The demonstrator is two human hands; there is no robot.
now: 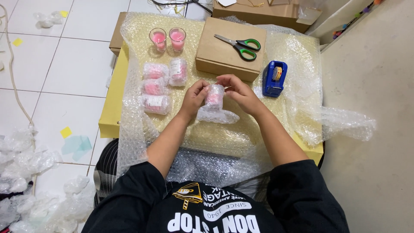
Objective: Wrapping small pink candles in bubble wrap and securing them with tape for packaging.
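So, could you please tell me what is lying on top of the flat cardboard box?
A pair of green-handled scissors lies on the closed cardboard box, blades pointing left. Nothing else rests on it. What is inside cannot be seen, as the lid covers it.

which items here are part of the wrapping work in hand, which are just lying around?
In use:
- left hand and right hand, both on the pink glass candle half rolled in clear bubble wrap
- four wrapped candle bundles
- two bare pink candles in clear glasses
- blue tape dispenser
- green-handled scissors

Lying about:
- crumpled bubble wrap scraps on the floor
- yellow paper bits on the tiles
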